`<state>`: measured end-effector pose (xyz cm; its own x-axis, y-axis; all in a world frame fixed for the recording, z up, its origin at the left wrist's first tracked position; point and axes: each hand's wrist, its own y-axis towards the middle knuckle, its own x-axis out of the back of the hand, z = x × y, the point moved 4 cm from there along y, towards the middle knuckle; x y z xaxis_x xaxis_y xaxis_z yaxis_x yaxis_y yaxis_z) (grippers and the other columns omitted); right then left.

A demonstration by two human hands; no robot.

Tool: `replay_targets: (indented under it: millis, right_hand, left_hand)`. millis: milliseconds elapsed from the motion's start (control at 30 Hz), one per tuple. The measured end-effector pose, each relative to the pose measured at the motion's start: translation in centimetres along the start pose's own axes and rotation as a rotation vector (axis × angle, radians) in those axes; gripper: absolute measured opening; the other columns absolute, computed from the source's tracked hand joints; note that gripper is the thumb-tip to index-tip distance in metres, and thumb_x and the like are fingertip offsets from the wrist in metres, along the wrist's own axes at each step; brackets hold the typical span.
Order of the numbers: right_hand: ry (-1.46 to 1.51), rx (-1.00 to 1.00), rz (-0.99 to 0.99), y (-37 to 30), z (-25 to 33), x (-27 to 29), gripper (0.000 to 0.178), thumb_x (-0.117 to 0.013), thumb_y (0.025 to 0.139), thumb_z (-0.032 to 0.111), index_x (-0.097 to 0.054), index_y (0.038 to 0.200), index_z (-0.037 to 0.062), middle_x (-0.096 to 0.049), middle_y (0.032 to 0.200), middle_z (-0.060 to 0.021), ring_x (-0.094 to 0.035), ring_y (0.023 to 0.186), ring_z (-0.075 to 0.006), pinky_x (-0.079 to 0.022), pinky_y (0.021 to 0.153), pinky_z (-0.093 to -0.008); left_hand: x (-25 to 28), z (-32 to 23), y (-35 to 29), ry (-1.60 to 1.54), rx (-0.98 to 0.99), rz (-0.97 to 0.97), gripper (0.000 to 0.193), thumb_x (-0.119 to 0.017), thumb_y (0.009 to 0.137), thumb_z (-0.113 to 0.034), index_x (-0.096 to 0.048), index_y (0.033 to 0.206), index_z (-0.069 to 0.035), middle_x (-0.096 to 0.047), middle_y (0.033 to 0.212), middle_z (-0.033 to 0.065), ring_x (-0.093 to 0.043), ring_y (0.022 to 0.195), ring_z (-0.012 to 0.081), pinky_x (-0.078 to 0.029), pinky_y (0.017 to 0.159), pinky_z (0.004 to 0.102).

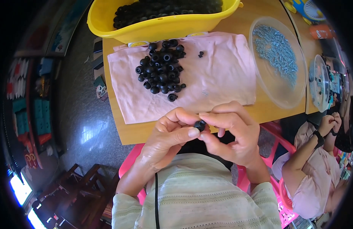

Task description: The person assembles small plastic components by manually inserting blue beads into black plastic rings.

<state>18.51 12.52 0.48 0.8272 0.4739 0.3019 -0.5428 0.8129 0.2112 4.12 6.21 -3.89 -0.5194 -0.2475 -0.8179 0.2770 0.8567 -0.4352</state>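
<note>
My left hand [167, 135] pinches a small black round piece [199, 125] between thumb and forefinger, just off the table's near edge. On the other side of that piece, my right hand [234, 133] closes in with its forefinger and thumb tips against it. Whether the right fingertips also hold something tiny is hidden. Beyond my hands, a pile of similar black hollow round pieces [161, 70] rests on a pink cloth [222, 72]. Two tiny black bits [201, 54] and a few small silvery pieces [204, 92] lie apart on the cloth.
A yellow tub [165, 26] full of black pieces stands at the back. To the right, a clear round tray [277, 100] holds many small bluish metal pieces. Another person [313, 168] works at the right beside a second clear container [318, 84]. Pink chairs [277, 141] stand below.
</note>
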Motion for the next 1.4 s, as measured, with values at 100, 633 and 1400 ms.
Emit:
replay_targets:
  millis: [100, 633, 1400]
  right_hand:
    - [-0.168, 0.113, -0.065, -0.1, 0.5, -0.4, 0.043, -0.077, 0.058, -0.001, -0.066, 0.100, 0.0054, -0.060, 0.086, -0.0053, -0.059, 0.068, -0.0207, -0.050, 0.059, -0.0289]
    - [-0.279, 0.513, -0.073, -0.2, 2.4, -0.6, 0.024, -0.074, 0.063, 0.000, -0.067, 0.087, -0.0007, -0.060, 0.078, -0.0075, -0.050, 0.052, -0.0169, -0.040, 0.045, -0.0281]
    - [-0.139, -0.096, -0.077, 1.8, -2.4, 0.2, 0.031, -0.069, 0.078, 0.001, -0.063, 0.108, 0.0044, -0.061, 0.095, -0.0105, -0.061, 0.072, -0.0219, -0.050, 0.062, -0.0290]
  left_hand:
    - [-0.2, 0.5, 0.0, -0.038, 0.007, 0.006, 0.014, -0.066, 0.085, -0.001, -0.059, 0.098, -0.003, -0.065, 0.102, 0.0115, -0.062, 0.097, 0.0198, -0.049, 0.091, 0.0346]
    - [-1.0, -0.5, -2.1, 0.148, 0.011, -0.013, 0.018, -0.065, 0.086, -0.004, -0.063, 0.103, 0.001, -0.066, 0.098, 0.0078, -0.062, 0.091, 0.0148, -0.049, 0.086, 0.0307]
    - [-14.0, -29.9, 12.4, 1.538, -0.982, -0.393, 0.025, -0.063, 0.086, -0.004, -0.059, 0.110, 0.001, -0.062, 0.096, 0.0058, -0.060, 0.087, 0.0120, -0.050, 0.079, 0.0237]
